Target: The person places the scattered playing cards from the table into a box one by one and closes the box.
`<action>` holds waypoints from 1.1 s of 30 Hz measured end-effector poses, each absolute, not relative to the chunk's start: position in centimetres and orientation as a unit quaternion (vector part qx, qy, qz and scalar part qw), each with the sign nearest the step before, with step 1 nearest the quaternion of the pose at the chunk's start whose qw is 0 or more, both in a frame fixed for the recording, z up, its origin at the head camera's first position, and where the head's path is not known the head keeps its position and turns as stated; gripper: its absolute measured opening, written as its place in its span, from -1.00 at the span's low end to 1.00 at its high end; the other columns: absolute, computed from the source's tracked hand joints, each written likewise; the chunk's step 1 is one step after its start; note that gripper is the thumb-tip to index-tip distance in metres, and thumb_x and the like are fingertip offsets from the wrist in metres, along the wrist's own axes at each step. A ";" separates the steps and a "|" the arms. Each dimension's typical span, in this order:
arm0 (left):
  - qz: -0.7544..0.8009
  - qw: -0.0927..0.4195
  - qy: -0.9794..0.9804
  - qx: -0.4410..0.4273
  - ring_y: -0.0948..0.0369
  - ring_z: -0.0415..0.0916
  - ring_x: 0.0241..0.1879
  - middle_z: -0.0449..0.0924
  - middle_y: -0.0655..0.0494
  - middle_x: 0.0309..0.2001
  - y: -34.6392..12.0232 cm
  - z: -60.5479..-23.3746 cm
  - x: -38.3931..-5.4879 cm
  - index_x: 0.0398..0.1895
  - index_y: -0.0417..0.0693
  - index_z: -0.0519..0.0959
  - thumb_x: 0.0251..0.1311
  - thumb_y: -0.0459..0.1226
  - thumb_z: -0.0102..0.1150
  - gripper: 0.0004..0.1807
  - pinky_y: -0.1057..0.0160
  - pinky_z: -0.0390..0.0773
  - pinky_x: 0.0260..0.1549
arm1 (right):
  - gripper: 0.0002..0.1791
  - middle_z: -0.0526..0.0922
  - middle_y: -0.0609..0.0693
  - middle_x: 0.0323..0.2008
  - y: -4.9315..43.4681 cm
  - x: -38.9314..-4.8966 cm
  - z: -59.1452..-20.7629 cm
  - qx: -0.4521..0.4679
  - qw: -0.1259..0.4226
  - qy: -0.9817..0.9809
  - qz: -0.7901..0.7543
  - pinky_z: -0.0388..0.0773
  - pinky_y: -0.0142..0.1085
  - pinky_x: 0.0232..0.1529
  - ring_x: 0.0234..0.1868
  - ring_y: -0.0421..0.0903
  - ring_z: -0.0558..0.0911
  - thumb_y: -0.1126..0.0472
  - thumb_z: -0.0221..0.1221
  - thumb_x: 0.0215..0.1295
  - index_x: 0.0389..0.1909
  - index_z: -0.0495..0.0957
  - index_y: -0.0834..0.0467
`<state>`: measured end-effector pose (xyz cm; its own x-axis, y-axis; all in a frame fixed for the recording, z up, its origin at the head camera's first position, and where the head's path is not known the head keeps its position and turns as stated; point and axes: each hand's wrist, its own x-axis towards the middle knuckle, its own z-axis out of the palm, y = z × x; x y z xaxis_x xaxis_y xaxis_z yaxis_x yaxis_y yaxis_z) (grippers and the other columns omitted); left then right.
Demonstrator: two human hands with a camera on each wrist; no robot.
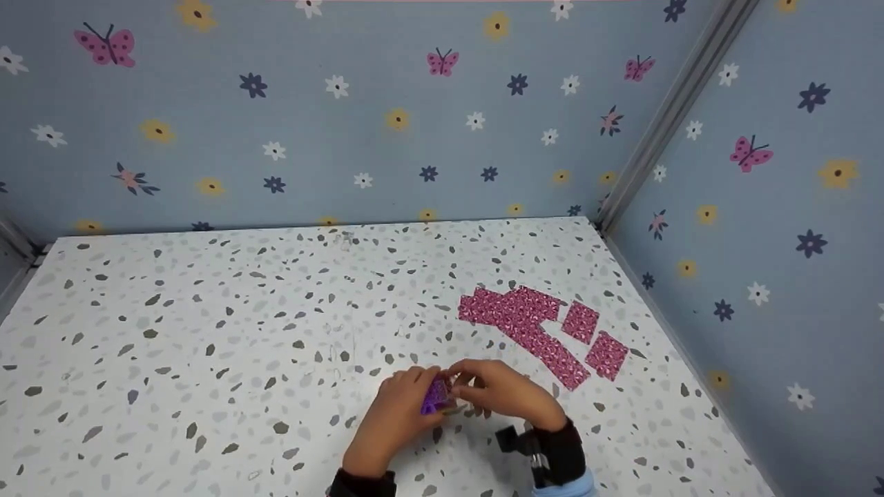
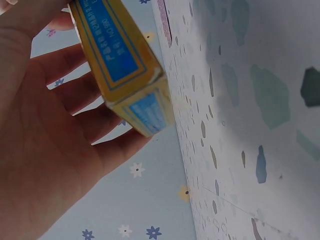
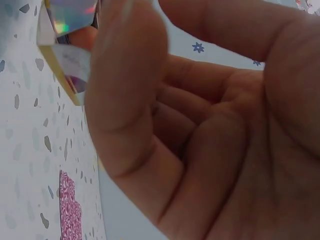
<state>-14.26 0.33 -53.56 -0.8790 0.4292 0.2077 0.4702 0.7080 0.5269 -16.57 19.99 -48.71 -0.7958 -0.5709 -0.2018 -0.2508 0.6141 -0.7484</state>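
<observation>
A small card box (image 1: 436,395) is held just over the table by my left hand (image 1: 397,414), thumb on the near side and fingers across the far side. It looks shiny purple from above; the left wrist view shows a yellow and blue printed side (image 2: 112,47). My right hand (image 1: 507,392) has its thumb and index finger curled at the box's right end. In the right wrist view a rainbow-shiny surface (image 3: 75,17) and a pale flap (image 3: 67,60) show there, partly covered by the right fingers. The box's contents are hidden.
Beyond the right hand lie several pink patterned cards (image 1: 528,317), overlapping in a branching spread. Two more, a loose card (image 1: 580,322) and another card (image 1: 607,356), lie to their right. The speckled white table (image 1: 228,345) meets blue flowered walls (image 1: 387,76) at the back and right.
</observation>
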 end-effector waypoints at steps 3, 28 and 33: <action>-0.294 0.032 -0.924 -0.241 0.02 0.50 -0.09 0.56 -0.03 -0.05 0.3 -53.6 -14.3 0.12 -0.15 0.44 -0.10 -0.05 0.37 -0.32 -0.01 0.47 -0.10 | -0.64 0.63 0.13 -0.17 20.5 -16.6 -48.6 -0.239 0.198 0.875 -0.371 0.53 -0.40 -0.54 -0.49 -0.06 0.59 0.13 0.04 0.35 0.10 0.46 0.20; -0.311 0.008 -0.921 -0.234 -0.02 0.47 -0.03 0.53 -0.06 0.00 0.1 -53.5 -14.4 0.16 -0.13 0.41 -0.11 -0.03 0.37 -0.27 -0.03 0.45 -0.04 | -0.64 0.57 0.22 -0.04 31.1 -18.3 -50.9 0.072 0.081 0.939 -0.327 0.53 -0.12 -0.17 -0.11 0.04 0.57 0.21 -0.02 0.37 0.09 0.43 0.31; -0.313 0.003 -0.921 -0.231 -0.02 0.47 -0.04 0.53 -0.06 0.00 0.1 -53.5 -14.4 0.15 -0.11 0.41 -0.11 -0.03 0.37 -0.28 -0.03 0.45 -0.04 | -0.67 0.50 0.33 0.04 32.3 -18.5 -51.8 0.076 0.068 0.942 -0.320 0.46 0.05 0.02 0.04 0.20 0.50 0.25 -0.01 0.33 0.00 0.46 0.38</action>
<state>-14.39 0.11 -53.55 -0.8930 0.4239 0.1508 0.4280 0.6967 0.5757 -18.50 32.32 -51.79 -0.9792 0.0994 -0.1771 0.1867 0.7835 -0.5926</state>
